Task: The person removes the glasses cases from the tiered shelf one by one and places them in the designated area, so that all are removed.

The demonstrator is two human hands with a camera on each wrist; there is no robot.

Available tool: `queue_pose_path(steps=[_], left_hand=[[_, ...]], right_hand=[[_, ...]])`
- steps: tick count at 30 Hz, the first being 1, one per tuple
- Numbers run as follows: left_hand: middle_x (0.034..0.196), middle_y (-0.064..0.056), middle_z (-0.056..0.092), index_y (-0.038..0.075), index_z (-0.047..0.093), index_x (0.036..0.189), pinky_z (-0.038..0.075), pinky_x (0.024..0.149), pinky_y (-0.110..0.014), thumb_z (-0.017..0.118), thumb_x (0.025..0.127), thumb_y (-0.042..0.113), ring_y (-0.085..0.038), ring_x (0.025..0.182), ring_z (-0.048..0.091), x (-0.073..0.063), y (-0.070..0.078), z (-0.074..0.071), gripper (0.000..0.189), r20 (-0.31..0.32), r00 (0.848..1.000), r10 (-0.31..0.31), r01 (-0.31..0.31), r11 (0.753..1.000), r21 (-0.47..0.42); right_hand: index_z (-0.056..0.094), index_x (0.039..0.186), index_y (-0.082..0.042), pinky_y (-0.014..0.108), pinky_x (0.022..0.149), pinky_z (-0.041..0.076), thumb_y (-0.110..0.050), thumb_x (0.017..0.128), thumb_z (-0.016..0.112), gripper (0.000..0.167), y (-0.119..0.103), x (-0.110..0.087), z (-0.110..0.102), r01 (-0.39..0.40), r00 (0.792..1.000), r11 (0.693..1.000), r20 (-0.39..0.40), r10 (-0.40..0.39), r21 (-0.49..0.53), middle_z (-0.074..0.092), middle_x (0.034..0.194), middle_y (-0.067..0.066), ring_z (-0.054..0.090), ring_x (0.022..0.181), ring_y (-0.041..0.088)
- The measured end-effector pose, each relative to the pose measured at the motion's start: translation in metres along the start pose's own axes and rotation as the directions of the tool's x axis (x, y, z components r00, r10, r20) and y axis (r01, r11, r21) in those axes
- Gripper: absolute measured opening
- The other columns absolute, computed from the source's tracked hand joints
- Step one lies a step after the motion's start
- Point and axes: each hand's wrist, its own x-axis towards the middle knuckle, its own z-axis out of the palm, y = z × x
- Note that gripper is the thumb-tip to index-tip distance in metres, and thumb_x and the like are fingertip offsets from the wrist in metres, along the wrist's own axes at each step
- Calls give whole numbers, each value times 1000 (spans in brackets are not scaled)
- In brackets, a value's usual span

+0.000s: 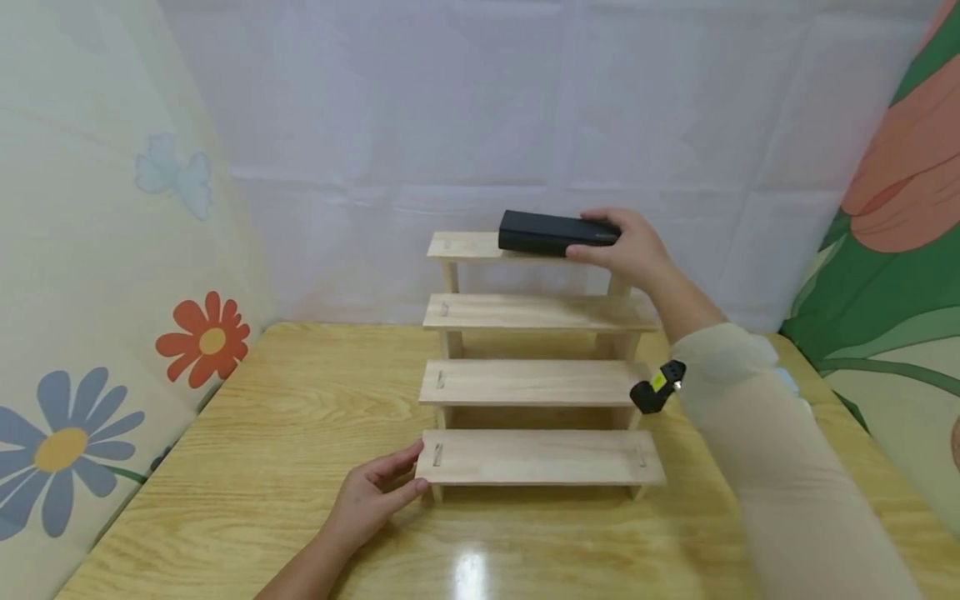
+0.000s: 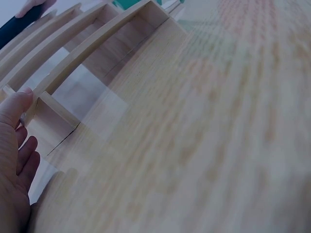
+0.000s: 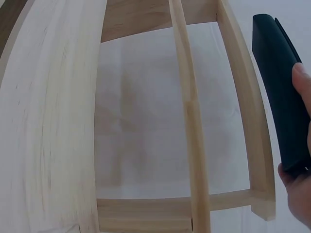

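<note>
A pale wooden four-step display stand (image 1: 540, 457) stands on the table. My right hand (image 1: 630, 246) grips a long dark case (image 1: 543, 233) by its right end, thumb on the near side and fingers on the far side. The case lies lengthwise at the top step (image 1: 461, 244), overlapping its middle and right part in the head view. In the right wrist view the dark case (image 3: 282, 92) shows an edge like a flap along one side. At the left end of the lowest step, my left hand (image 1: 371, 496) holds the board's end between thumb and fingers.
The wood-grain table (image 1: 300, 400) runs under the stand, with a white cloth backdrop (image 1: 390, 125) behind it. Flower-printed panels (image 1: 75, 250) rise at the left and right. A small black device (image 1: 656, 389) hangs at my right sleeve.
</note>
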Motion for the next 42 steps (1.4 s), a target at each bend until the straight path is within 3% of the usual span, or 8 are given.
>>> queue_pose_path(steps=[9, 21, 42], left_hand=[[133, -21, 59, -6, 60, 127, 53, 89, -14, 77, 83, 6, 7, 104, 61, 1, 0, -1, 49, 5, 1000, 7, -7, 1000, -11], [133, -25, 56, -10, 58, 127, 52, 87, -11, 75, 83, 2, 8, 103, 60, 2, 0, -1, 49, 10, 999, 32, -31, 999, -35], [133, -24, 57, -9, 59, 127, 52, 88, -12, 76, 83, 3, 7, 103, 61, 2, -1, 1, 49, 9, 999, 32, -31, 999, -32]], right_hand=[[51, 142, -16, 52, 119, 28, -39, 82, 79, 71, 6, -11, -14, 9, 999, 1000, -50, -8, 15, 41, 154, 13, 35, 141, 34], [45, 147, -22, 58, 118, 25, -51, 82, 75, 77, 20, -25, -32, -59, 996, 998, -75, 57, -28, 31, 159, 11, 27, 146, 35], [43, 148, -17, 60, 114, 30, -50, 83, 74, 79, 53, -49, -64, -77, 986, 997, -150, 74, -17, 34, 156, 17, 31, 141, 41]])
